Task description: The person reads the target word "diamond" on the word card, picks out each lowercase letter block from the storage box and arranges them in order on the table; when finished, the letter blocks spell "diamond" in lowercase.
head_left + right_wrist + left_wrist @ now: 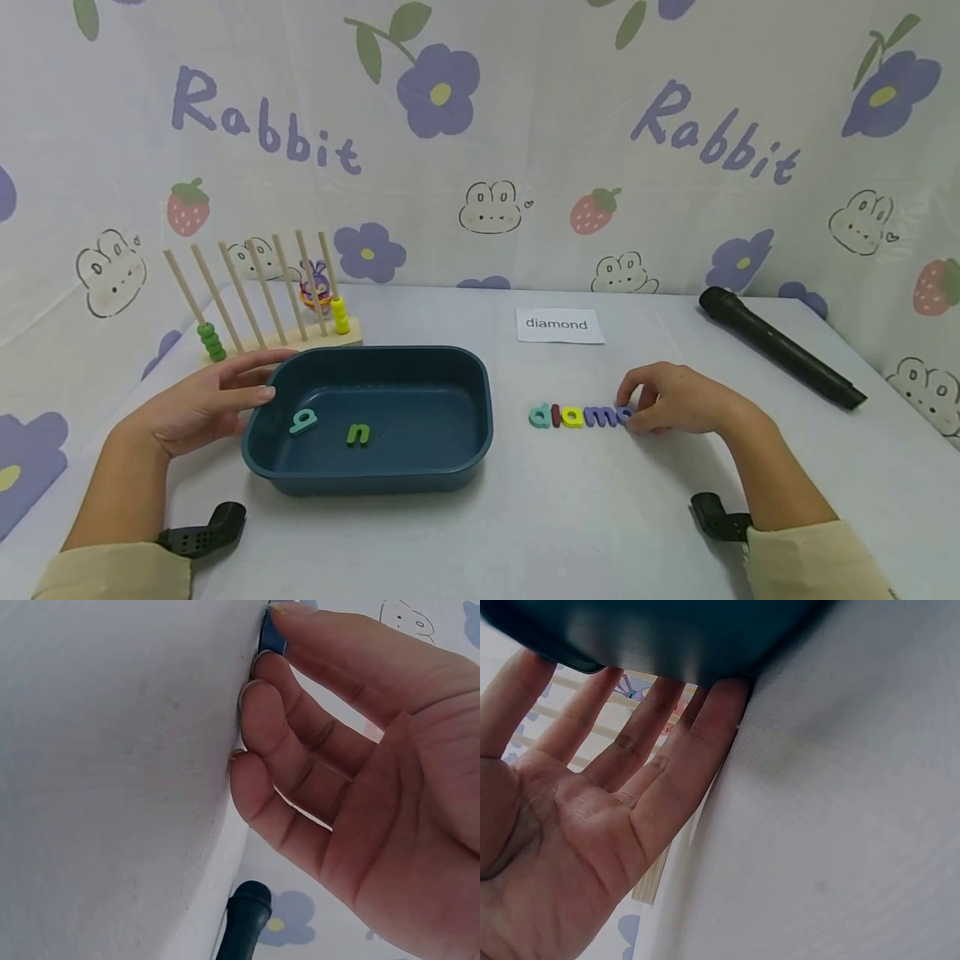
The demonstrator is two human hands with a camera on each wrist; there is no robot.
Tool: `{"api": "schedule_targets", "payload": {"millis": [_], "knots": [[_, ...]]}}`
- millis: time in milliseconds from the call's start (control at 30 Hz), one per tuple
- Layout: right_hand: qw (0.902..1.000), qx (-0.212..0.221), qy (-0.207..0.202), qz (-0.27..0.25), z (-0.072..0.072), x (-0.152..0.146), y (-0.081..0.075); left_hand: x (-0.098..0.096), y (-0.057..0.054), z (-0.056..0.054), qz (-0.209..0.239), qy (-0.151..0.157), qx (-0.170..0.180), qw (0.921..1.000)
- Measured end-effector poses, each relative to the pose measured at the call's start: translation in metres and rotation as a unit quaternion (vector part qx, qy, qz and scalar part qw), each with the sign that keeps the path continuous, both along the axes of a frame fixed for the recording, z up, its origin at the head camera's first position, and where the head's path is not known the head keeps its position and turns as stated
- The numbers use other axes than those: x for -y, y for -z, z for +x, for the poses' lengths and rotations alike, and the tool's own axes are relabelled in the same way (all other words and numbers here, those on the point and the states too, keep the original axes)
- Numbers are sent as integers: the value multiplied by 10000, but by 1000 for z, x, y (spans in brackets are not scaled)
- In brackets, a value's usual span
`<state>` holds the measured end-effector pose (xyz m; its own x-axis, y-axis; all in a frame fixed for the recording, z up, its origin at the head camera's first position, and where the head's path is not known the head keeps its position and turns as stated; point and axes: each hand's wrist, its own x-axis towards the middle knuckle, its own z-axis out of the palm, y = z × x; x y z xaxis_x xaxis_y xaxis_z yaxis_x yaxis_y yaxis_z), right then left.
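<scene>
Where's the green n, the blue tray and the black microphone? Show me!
Green n (359,428): head view, on its curved top.
Blue tray (367,485): head view, on its front outer wall.
Black microphone (783,347): head view, middle of its handle.

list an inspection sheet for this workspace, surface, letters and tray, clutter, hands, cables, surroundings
Surface: white table, flat
Job's things: row of letters below the "diamond" card; blue tray holding a green n and a teal letter
Clutter: peg rack with green and yellow beads, small rabbit figure behind its pegs, black microphone at right
Hands: left hand touches the tray's left end; right hand pinches the row's last letter
Cables: nothing seen
Surroundings: backdrop printed with flowers, strawberries, rabbits
</scene>
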<state>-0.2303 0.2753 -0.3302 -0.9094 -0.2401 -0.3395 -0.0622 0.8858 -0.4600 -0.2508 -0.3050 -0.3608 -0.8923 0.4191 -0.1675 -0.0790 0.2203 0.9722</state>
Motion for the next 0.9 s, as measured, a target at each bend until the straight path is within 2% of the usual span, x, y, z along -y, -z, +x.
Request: {"api": "schedule_targets", "payload": {"millis": [367, 600, 900], "knots": [[10000, 2, 2, -9, 0, 0, 1, 0, 0, 0, -52, -15, 10, 10000], [9999, 22, -3, 149, 2, 1, -13, -1, -3, 1, -95, 7, -31, 10000], [9972, -705, -230, -39, 6, 18, -38, -3, -4, 2, -59, -12, -10, 10000]]}}
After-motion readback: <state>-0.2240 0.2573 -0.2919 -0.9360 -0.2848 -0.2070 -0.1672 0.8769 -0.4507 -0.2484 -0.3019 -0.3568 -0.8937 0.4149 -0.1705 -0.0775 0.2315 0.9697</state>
